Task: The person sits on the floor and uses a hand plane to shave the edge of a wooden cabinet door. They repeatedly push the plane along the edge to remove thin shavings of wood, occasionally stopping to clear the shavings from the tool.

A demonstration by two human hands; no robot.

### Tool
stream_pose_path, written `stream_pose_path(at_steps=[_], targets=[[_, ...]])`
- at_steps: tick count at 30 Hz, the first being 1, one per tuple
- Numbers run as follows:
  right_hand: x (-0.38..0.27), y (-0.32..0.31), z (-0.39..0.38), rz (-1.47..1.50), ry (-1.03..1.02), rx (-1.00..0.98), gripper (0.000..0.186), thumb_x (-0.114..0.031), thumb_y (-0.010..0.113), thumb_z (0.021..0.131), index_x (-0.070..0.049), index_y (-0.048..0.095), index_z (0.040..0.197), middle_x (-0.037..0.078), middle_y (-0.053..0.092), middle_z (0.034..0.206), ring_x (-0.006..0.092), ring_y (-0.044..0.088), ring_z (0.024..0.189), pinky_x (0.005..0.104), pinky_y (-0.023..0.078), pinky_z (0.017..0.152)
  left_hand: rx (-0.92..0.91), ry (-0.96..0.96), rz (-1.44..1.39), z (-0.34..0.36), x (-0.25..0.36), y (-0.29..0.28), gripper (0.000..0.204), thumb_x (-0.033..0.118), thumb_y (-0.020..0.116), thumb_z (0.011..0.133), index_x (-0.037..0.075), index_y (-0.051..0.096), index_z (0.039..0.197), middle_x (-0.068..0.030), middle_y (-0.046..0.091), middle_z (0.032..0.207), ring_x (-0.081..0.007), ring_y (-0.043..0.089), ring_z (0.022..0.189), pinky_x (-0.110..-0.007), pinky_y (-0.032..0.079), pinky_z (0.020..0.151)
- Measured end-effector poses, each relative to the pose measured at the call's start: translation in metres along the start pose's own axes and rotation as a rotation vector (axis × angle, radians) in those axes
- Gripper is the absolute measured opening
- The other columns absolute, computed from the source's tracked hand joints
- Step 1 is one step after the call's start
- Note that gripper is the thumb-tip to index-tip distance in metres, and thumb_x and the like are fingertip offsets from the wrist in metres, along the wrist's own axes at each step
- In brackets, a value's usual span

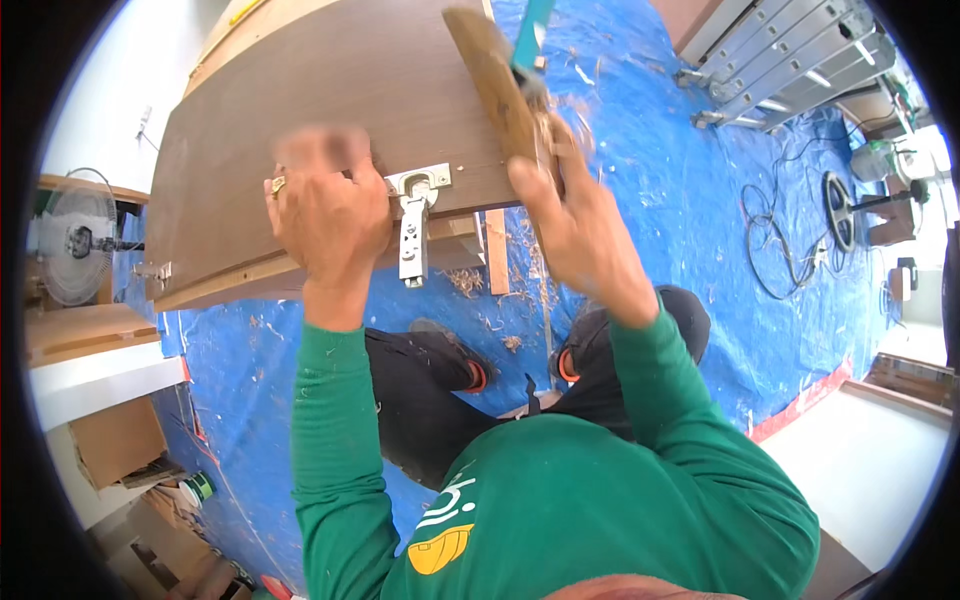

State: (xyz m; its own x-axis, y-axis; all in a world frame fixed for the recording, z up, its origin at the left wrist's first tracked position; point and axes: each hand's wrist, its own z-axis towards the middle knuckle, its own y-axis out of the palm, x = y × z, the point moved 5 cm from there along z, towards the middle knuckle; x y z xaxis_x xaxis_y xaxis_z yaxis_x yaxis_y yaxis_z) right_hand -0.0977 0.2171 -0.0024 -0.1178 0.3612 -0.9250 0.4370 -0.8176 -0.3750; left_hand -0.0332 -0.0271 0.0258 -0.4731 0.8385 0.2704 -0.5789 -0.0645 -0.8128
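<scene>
A brown cabinet door (230, 110) lies over a wooden support in front of me. My left hand (330, 215), with a ring on one finger, rests on its face; the fingertips are blurred, so whether they are curled or flat is unclear. Just right of that hand, a metal cup hinge (415, 220) is fixed at the near edge, its arm hanging over. My right hand (585, 225) is closed round a wooden hand plane (490, 85), held tilted along the door's right edge. Beyond the plane rises a teal tool part (533, 35), smeared by motion; whether they touch is unclear.
Blue sheeting (660, 200) covers the floor, with wood shavings (465, 282) and a wood strip (497, 250) near my feet. A fan (75, 240) stands at left. A folded aluminium ladder (790, 60), a loose cable (765, 260) and a black wheel (838, 212) are at right.
</scene>
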Motion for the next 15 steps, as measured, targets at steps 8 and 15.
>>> stream_pose_path(at_steps=[8,15], targets=[[0.011,-0.002,0.025,-0.150,-0.137,0.086,0.081,-0.050,0.057,0.111,-0.001,0.032,0.170,0.042,0.068,0.131,0.0566,0.071,0.115,0.0548,0.057,0.097,0.086,0.062,-0.017,0.000,0.000,-0.005,0.031,0.035,0.069,0.103,0.007,0.075,0.114,-0.0132,0.074,0.125,-0.0353,0.068,0.122,-0.052,0.048,0.110],[0.013,-0.016,0.252,-0.035,-0.333,0.174,0.080,-0.061,0.049,0.109,0.004,0.057,0.154,0.033,0.069,0.142,0.0413,0.065,0.135,0.0408,0.047,0.115,0.073,0.066,-0.003,-0.004,0.007,0.000,0.031,0.034,0.070,0.102,0.007,0.076,0.116,-0.0144,0.075,0.124,-0.0372,0.069,0.120,-0.050,0.051,0.107]])
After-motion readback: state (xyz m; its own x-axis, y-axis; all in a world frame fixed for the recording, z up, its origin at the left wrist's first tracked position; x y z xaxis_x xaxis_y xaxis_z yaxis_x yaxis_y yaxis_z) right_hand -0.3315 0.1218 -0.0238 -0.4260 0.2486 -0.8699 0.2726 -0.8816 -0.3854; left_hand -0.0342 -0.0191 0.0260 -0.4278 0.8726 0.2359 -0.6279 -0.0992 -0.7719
